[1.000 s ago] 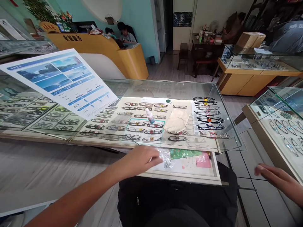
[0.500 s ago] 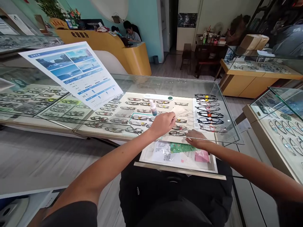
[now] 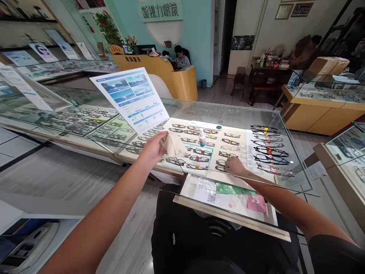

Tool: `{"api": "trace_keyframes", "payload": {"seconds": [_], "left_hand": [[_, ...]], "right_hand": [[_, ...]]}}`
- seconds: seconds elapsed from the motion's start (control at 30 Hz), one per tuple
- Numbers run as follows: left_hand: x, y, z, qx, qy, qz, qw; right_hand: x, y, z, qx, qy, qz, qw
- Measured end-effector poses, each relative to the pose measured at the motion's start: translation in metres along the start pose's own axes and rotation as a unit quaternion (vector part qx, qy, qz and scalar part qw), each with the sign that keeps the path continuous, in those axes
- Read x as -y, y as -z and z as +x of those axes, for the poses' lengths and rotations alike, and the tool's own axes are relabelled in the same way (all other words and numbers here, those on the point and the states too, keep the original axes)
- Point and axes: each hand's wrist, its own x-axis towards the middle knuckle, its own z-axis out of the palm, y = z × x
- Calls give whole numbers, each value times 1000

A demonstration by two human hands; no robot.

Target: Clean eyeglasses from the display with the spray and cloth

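So, the left grip (image 3: 156, 147) is pinched shut on a corner of the beige cleaning cloth (image 3: 174, 145), spray bottle (image 3: 202, 138) just right of it on the glass tabletop (image 3: 236, 114). Right grip (image 3: 235, 166) is fingers-down, can't tell if open, with the pulled-out drawer (image 3: 230, 217) nearer the body.

A: What's different about the cloth (image 3: 173, 145)?
B: It no longer lies flat to the right of the bottle (image 3: 202, 137); it now hangs from the left hand (image 3: 155, 146), on the bottle's left.
A: And the right hand (image 3: 235, 166)?
B: At first it's off to the right, away from the glass counter (image 3: 242, 114). Now it's at the counter's near side.
A: Anything else?
B: The view takes in more of the far wall, including the sign (image 3: 161, 10).
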Motion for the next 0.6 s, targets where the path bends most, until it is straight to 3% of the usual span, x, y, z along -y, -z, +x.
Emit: {"api": "trace_keyframes", "payload": {"seconds": [0.07, 0.13, 0.23, 0.33, 0.6], "left_hand": [[13, 9, 29, -34, 31, 12, 999], [27, 15, 48, -63, 8, 104, 993], [48, 23, 62, -77, -71, 264, 959], [62, 29, 68, -87, -91, 322, 938], [69, 34, 76, -90, -101, 341, 930]], "right_hand": [[1, 1, 3, 2, -4, -8, 1000], [2, 4, 4, 6, -9, -16, 1000], [8, 10, 2, 12, -17, -20, 1000], [20, 16, -9, 17, -14, -10, 1000], [60, 42, -95, 83, 6, 101, 991]]}}
